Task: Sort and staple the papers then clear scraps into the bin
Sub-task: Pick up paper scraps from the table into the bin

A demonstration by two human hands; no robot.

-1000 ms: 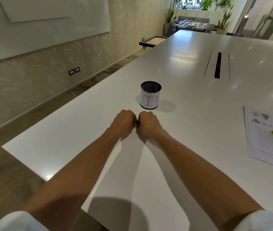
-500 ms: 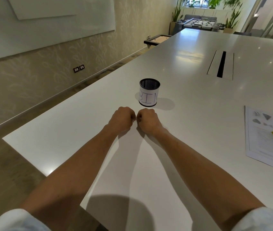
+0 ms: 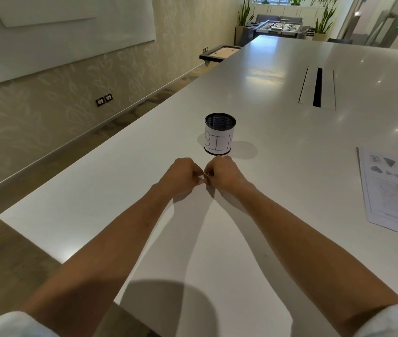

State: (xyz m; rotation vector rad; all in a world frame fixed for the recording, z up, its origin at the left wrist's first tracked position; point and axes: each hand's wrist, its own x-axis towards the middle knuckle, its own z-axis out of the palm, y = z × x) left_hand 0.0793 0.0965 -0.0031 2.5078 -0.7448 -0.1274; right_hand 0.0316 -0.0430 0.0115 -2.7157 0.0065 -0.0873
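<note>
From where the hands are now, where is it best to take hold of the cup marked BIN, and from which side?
Probably around its paper-wrapped wall, from the near side. The bin stands upright with a round body, just beyond the right hand, and nothing stands beside it. The thin mesh rim offers a poorer grip.

Long glossy white table (image 3: 253, 76) runs toward 12 o'clock, with a black cable slot (image 3: 317, 87) at 1 o'clock. Beige leaf-patterned wall (image 3: 54, 110) at 10 o'clock carries a white board (image 3: 54, 32) and dark twin sockets (image 3: 103, 100); wood floor (image 3: 8, 251) at 8 o'clock. Potted green plants (image 3: 324, 19), a foosball table (image 3: 279, 26) and a bright window at 12 o'clock.
</note>
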